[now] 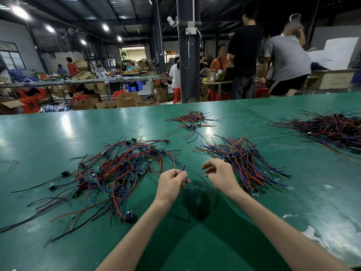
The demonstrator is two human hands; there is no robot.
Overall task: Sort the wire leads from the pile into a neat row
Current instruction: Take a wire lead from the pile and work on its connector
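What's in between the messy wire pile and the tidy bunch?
In the head view, just the two hands: the left hand grips one wire lead, the right hand beside it, over bare green table.

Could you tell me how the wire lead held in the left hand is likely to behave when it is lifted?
Probably floppy: the wire lead droops limply below the left hand. Likely light, since one hand's fingers hold it. It may snag, as the tangled pile lies right beside it.

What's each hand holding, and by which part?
Left hand grips one wire lead by its wires, just below its small green board; right hand appears to hold nothing.
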